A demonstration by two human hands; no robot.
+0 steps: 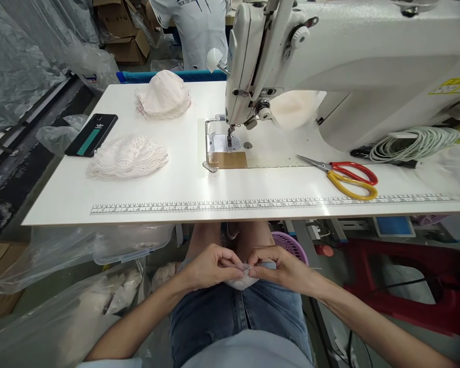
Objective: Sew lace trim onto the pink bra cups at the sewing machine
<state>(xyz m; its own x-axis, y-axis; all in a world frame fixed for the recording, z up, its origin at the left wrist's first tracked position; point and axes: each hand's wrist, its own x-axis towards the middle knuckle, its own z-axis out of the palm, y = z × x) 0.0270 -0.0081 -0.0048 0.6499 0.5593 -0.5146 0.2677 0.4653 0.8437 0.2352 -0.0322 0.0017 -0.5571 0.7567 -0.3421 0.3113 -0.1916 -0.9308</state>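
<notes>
My left hand (pixel 208 267) and my right hand (pixel 276 267) meet over my lap, below the table's front edge. Both are closed in a pinch on a small white fabric piece (pixel 244 280) that rests on my denim shorts. The fingertips touch at the piece's top edge, where a thin pale object shows that I cannot make out. Above, on the white table (pixel 184 184), stands a white sewing machine (pixel 329 56) with its needle plate (pixel 225 144) bare.
Two stacks of pale lace cups lie on the table, one (pixel 127 157) at left and another (pixel 163 96) behind. A black phone (pixel 91 134) sits at the left edge. Red-and-yellow scissors (pixel 347 175), a coiled white cable (pixel 416 144), plastic bags (pixel 61 306) below left. A person (pixel 193 28) stands behind the table.
</notes>
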